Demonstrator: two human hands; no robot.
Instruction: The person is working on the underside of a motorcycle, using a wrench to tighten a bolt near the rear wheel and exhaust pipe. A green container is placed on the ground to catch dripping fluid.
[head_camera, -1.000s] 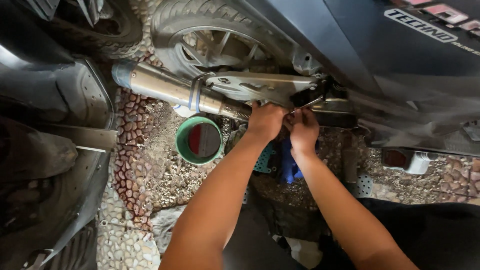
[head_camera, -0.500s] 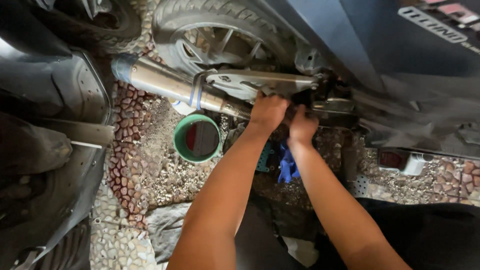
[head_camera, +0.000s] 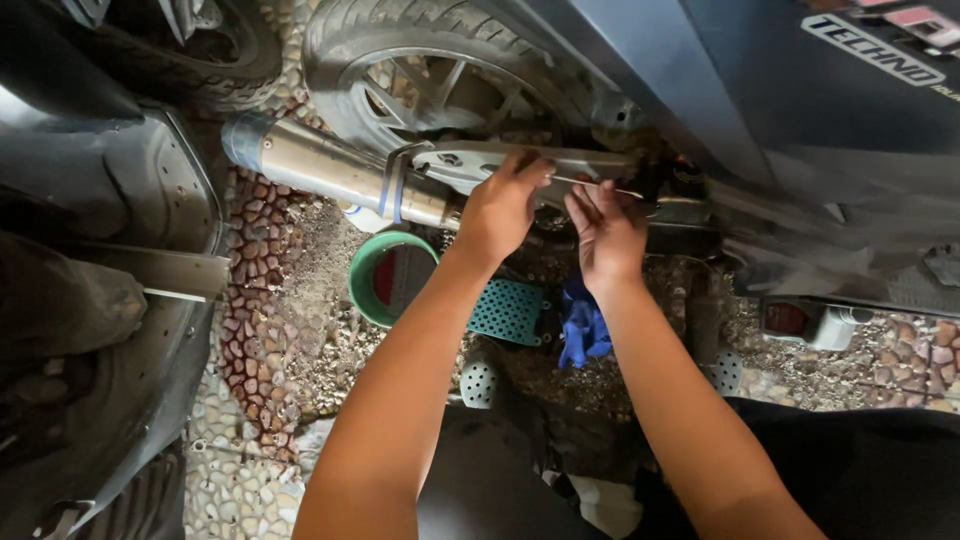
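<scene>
- The silver metal exhaust pipe (head_camera: 330, 170) runs from the left under the black-tyred rear wheel (head_camera: 430, 80).
- The left hand (head_camera: 500, 205) rests on the grey metal bracket (head_camera: 520, 162), with the right hand (head_camera: 607, 230) just beside it (to its right).
- The round green plastic bowl (head_camera: 385, 280) sits on the pebbled ground (head_camera: 280, 330) below the pipe.
- The crumpled blue cloth (head_camera: 582, 330) lies below the right hand.

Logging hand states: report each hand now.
Left hand: fingers spread on the grey metal cover, nothing clasped.
Right hand: fingertips pinch a thin metal tool.
</scene>
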